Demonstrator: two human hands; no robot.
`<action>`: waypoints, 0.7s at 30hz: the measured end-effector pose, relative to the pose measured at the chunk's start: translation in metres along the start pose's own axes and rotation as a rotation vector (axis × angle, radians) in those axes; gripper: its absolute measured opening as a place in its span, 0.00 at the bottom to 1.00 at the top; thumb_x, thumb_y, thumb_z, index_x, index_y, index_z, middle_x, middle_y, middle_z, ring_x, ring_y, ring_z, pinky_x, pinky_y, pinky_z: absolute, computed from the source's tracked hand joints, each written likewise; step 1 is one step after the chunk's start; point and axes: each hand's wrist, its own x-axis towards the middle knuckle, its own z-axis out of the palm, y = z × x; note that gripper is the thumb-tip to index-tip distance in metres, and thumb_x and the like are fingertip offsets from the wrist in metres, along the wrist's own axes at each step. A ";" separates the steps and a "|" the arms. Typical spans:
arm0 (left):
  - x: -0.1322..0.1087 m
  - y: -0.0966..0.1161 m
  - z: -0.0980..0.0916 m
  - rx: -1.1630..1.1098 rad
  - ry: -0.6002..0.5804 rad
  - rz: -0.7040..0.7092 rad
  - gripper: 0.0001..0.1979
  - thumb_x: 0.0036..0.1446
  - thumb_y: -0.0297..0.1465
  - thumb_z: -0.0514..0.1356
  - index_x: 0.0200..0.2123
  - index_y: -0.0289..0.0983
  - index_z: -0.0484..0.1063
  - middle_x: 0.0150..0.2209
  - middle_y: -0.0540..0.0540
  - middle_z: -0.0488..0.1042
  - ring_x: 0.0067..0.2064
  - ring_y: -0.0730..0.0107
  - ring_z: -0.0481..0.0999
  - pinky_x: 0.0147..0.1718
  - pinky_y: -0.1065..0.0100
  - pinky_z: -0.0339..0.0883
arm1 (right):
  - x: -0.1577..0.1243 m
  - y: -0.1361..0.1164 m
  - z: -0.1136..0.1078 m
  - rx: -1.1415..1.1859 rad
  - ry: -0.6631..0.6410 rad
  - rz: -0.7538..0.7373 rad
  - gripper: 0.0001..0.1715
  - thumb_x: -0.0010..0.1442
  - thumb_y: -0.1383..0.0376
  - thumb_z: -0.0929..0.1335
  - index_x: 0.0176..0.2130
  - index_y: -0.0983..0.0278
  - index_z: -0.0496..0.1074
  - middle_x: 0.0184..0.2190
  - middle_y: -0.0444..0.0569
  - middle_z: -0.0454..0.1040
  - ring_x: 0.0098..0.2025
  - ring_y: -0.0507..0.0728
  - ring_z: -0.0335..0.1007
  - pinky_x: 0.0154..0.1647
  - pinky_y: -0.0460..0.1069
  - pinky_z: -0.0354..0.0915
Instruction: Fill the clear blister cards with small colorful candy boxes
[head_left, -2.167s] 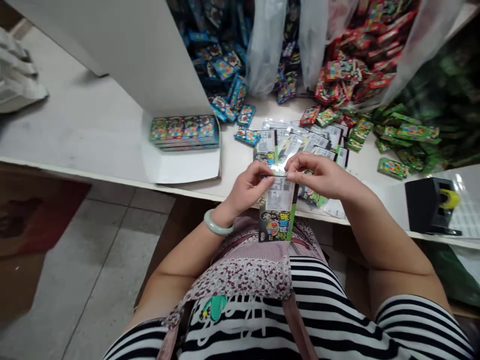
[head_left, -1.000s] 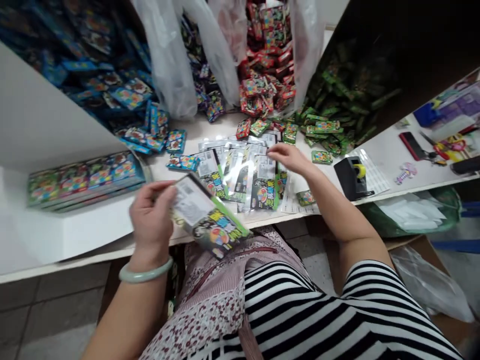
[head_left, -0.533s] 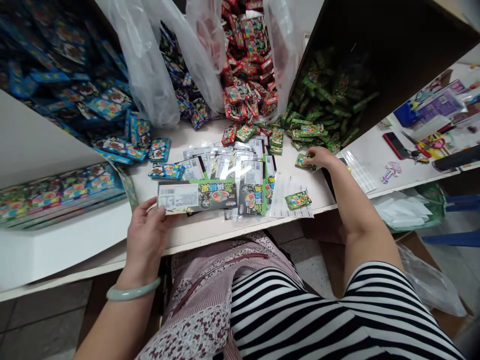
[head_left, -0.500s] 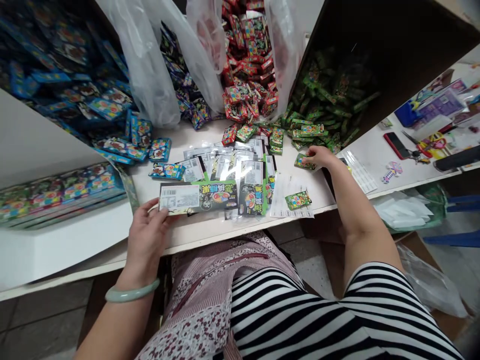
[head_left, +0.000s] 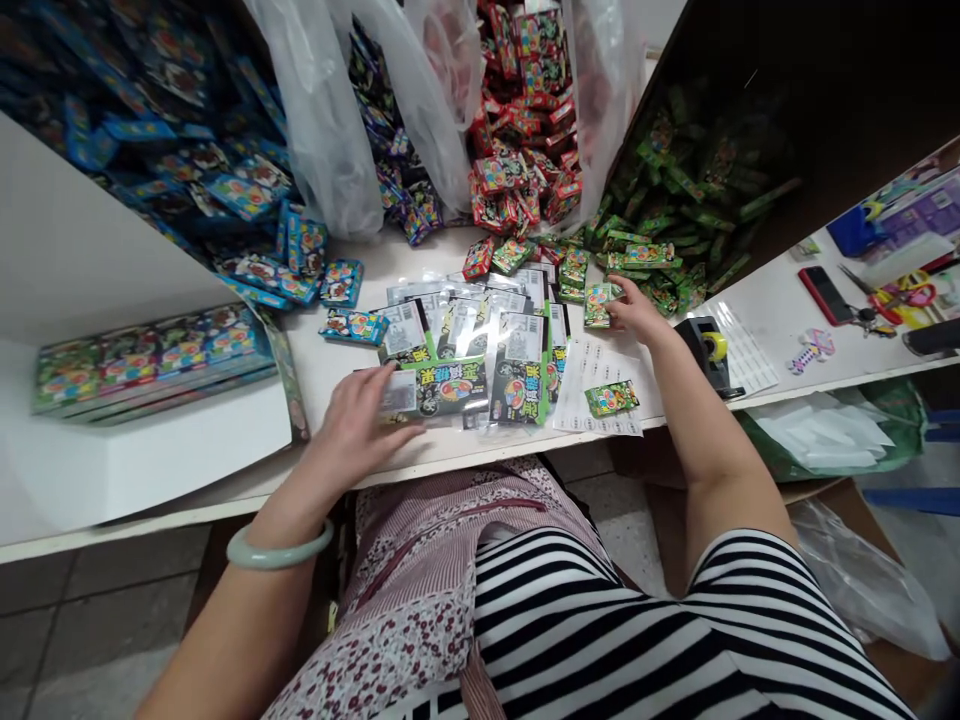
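My left hand (head_left: 356, 425) is open at the table's front edge, thumb apart from the fingers. Its fingertips lie over the left end of a flat black printed packet (head_left: 454, 385) with a barcode panel; whether they touch it I cannot tell. More such clear-wrapped packets (head_left: 517, 370) overlap beside it. My right hand (head_left: 636, 312) pinches the right side of a small green candy box (head_left: 598, 306), which stands out just behind a white sticker sheet (head_left: 581, 375). A second green candy box (head_left: 611, 398) lies on that sheet. Two blue candy boxes (head_left: 354, 325) rest behind my left hand.
Heaps of blue boxes (head_left: 247, 190), red boxes (head_left: 521, 170) and green boxes (head_left: 682, 200) fill the back, between plastic bags (head_left: 330, 130). A white carton (head_left: 172, 440) with stacked display boxes (head_left: 150, 365) stands left. To the right are a tape dispenser (head_left: 705, 350), phone (head_left: 825, 295) and scissors (head_left: 904, 290).
My left hand has let go of the packet's left end and moved right over it, fingers spreading. The green box in my right hand has turned more upright. The view has shifted slightly.
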 end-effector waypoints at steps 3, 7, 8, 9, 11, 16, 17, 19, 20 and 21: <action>0.016 0.007 0.006 -0.028 -0.146 0.063 0.49 0.52 0.45 0.69 0.70 0.40 0.50 0.71 0.31 0.52 0.73 0.35 0.48 0.67 0.37 0.49 | 0.001 0.001 0.000 -0.145 0.021 0.004 0.37 0.57 0.65 0.67 0.64 0.64 0.61 0.47 0.56 0.75 0.41 0.61 0.75 0.44 0.58 0.75; 0.026 0.006 0.014 -0.050 -0.248 0.058 0.49 0.52 0.45 0.68 0.71 0.40 0.49 0.73 0.32 0.49 0.74 0.35 0.44 0.68 0.35 0.43 | 0.002 0.005 -0.011 -0.363 -0.043 -0.264 0.51 0.51 0.58 0.75 0.67 0.68 0.58 0.67 0.65 0.59 0.66 0.69 0.60 0.68 0.62 0.57; 0.027 0.005 0.015 -0.055 -0.253 0.060 0.48 0.53 0.45 0.67 0.71 0.40 0.50 0.73 0.33 0.50 0.74 0.36 0.44 0.68 0.35 0.43 | 0.004 0.007 -0.014 -0.437 -0.096 -0.341 0.56 0.48 0.57 0.77 0.68 0.67 0.57 0.70 0.64 0.55 0.70 0.69 0.53 0.71 0.62 0.52; 0.028 0.004 0.015 -0.058 -0.253 0.061 0.47 0.54 0.45 0.66 0.71 0.39 0.51 0.73 0.33 0.50 0.74 0.36 0.45 0.68 0.35 0.42 | 0.005 0.009 -0.016 -0.503 -0.152 -0.394 0.58 0.46 0.57 0.78 0.69 0.66 0.56 0.71 0.62 0.54 0.72 0.69 0.48 0.72 0.62 0.48; 0.029 0.005 0.015 -0.058 -0.246 0.060 0.45 0.54 0.44 0.66 0.70 0.39 0.53 0.72 0.33 0.53 0.73 0.36 0.47 0.68 0.35 0.42 | 0.008 0.012 -0.018 -0.584 -0.209 -0.423 0.56 0.45 0.57 0.78 0.67 0.66 0.59 0.70 0.62 0.57 0.73 0.70 0.46 0.72 0.63 0.48; 0.027 0.011 0.006 -0.085 -0.127 0.096 0.47 0.52 0.43 0.68 0.69 0.38 0.53 0.64 0.32 0.62 0.67 0.40 0.60 0.67 0.39 0.49 | -0.012 0.000 -0.009 -0.511 0.002 -0.526 0.43 0.53 0.58 0.72 0.64 0.68 0.64 0.63 0.64 0.66 0.65 0.70 0.62 0.64 0.63 0.62; 0.026 0.012 0.003 -0.101 -0.087 0.099 0.49 0.50 0.44 0.69 0.70 0.37 0.51 0.63 0.32 0.62 0.65 0.41 0.62 0.66 0.41 0.53 | -0.024 -0.009 -0.003 -0.459 0.041 -0.560 0.42 0.54 0.57 0.70 0.65 0.66 0.63 0.63 0.63 0.66 0.64 0.70 0.63 0.61 0.63 0.65; 0.024 0.013 -0.001 -0.124 -0.019 0.104 0.53 0.48 0.47 0.70 0.70 0.36 0.50 0.61 0.32 0.62 0.63 0.42 0.63 0.63 0.44 0.59 | -0.056 -0.032 0.011 -0.373 0.007 -0.680 0.42 0.57 0.57 0.68 0.67 0.60 0.59 0.65 0.60 0.64 0.64 0.69 0.63 0.58 0.64 0.68; 0.023 0.014 -0.002 -0.129 0.007 0.111 0.54 0.47 0.48 0.71 0.70 0.35 0.49 0.60 0.32 0.62 0.62 0.42 0.64 0.62 0.45 0.61 | -0.073 -0.045 0.020 -0.363 -0.061 -0.762 0.42 0.58 0.57 0.68 0.68 0.57 0.57 0.66 0.57 0.62 0.66 0.69 0.61 0.60 0.64 0.67; 0.023 0.015 -0.003 -0.129 0.024 0.120 0.55 0.46 0.48 0.71 0.70 0.36 0.50 0.60 0.33 0.62 0.61 0.43 0.64 0.62 0.45 0.62 | -0.089 -0.058 0.029 -0.368 -0.115 -0.846 0.43 0.58 0.57 0.69 0.69 0.54 0.56 0.68 0.55 0.59 0.68 0.69 0.58 0.63 0.65 0.64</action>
